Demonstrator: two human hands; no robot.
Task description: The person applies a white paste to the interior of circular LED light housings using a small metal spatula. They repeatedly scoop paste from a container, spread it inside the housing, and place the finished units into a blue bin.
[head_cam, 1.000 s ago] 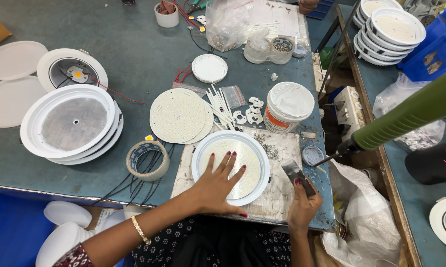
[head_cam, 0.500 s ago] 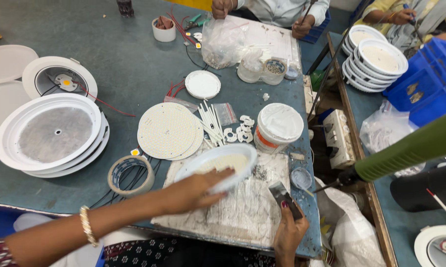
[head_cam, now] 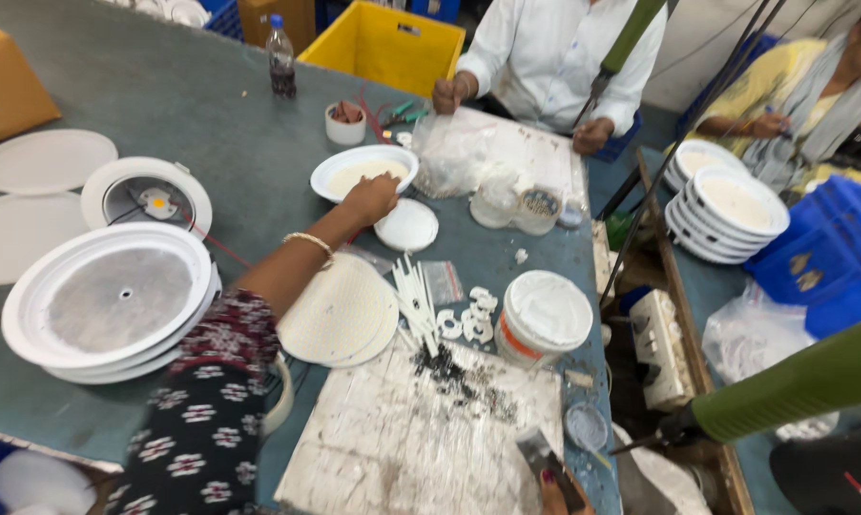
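Across the far middle of the grey desk [head_cam: 211, 105], the left hand [head_cam: 371, 198] is stretched out from the near left, its fingers closed over the near right rim of a round white lamp housing [head_cam: 363, 172]. The housing is held roughly level, just above or on the desk surface; which of the two cannot be told. It lies directly beyond the hand, along the line of the outstretched forearm, with a small white disc [head_cam: 406, 226] just beside it to the near right and a small white cup [head_cam: 344, 124] a little farther off.

At the near edge, the right hand [head_cam: 554, 488] is only partly seen; a dark flat tool [head_cam: 545, 456] is gripped in it, over a scratched white work board [head_cam: 421, 439] strewn with dark scrapings. This hand is well apart from the housing, so the left is much the nearer.

A stack of larger white housings [head_cam: 115, 305] sits at the left, and a white lidded tub [head_cam: 545, 315] to the right.
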